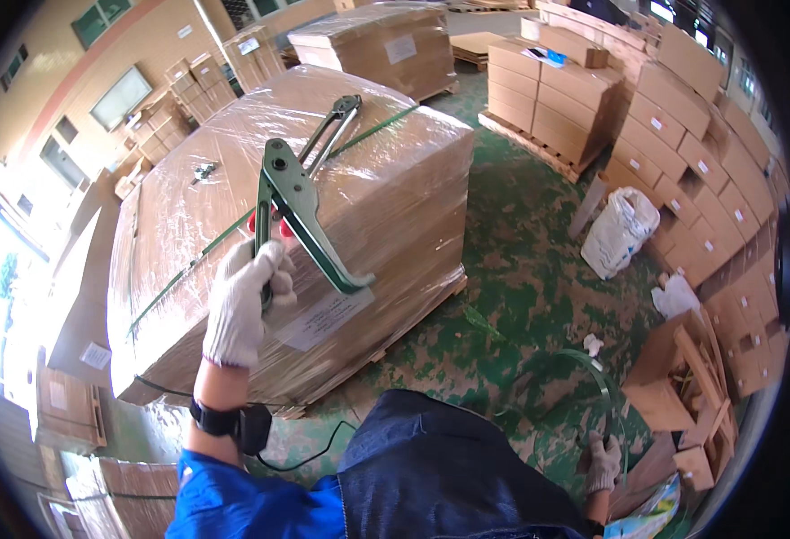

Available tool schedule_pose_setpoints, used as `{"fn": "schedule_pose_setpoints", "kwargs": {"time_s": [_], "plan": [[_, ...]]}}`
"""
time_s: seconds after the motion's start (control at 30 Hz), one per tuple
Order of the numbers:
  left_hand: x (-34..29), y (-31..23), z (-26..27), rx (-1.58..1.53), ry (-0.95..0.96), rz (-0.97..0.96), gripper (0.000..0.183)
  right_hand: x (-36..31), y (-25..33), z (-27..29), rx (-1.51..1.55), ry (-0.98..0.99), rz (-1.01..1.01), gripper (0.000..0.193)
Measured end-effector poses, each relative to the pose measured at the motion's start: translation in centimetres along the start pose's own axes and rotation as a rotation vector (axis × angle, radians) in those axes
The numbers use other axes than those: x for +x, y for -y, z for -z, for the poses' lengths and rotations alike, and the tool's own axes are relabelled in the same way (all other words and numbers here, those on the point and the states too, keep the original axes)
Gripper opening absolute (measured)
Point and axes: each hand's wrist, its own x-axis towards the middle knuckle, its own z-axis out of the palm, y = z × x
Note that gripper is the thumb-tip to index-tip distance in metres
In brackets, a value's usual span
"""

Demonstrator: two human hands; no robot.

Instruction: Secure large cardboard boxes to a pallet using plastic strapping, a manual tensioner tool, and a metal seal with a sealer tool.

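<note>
My left hand (244, 304), in a white knit glove, is closed around one handle of a green metal hand strapping tool (298, 199), raised above a film-wrapped carton load (404, 211). The tool's other arm, with a hooked pale end, spreads to the right. Behind it a long green-and-metal lever (334, 133) reaches over the load's top; I cannot tell whether it is joined. Across the top runs a green strap (375, 131), partly hidden by the tool. Low at the right, my gloved right hand (603, 462) is closed on a loop of green strapping (600, 377).
A small metal piece (204, 171) lies on the load. Stacked cartons (552, 94) stand on a pallet at the far right, near a white sack (621, 232). An open carton of scraps (660, 377) sits by my right hand. Loose strapping lies on the green floor (521, 269).
</note>
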Motion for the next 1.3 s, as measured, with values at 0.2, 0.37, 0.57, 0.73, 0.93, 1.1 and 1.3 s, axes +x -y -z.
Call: {"fn": "schedule_pose_setpoints", "kwargs": {"time_s": [0.2,0.37,0.57,0.73,0.93,1.1,1.3], "plan": [[13.9,-2.4,-0.1,0.150,0.044,-0.164,0.024,7.7,-0.1,-1.0,0.240,-0.043,-0.032,0.022],[24.2,-3.4,-0.3,0.311,-0.118,-0.241,0.025,9.0,5.5,-2.1,0.271,-0.098,-0.062,0.022],[37.5,1.5,5.3,0.014,-0.165,-0.038,0.016,16.6,9.1,-4.7,0.204,-0.061,-0.155,0.021],[43.2,3.8,5.7,-0.034,-0.215,0.060,0.021,20.6,15.3,-8.4,0.172,-0.037,-0.140,0.033],[45.5,3.8,5.2,-0.266,-0.264,0.175,0.023,23.9,25.1,-13.1,0.172,0.117,-0.190,0.027],[41.7,1.8,0.3,-0.207,-0.316,0.112,0.030,27.8,31.2,-16.2,0.105,0.207,-0.161,0.032],[33.0,0.0,-8.4,0.229,-0.458,-0.394,0.059,36.0,33.2,-18.1,0.331,0.313,-0.213,0.030]]}}
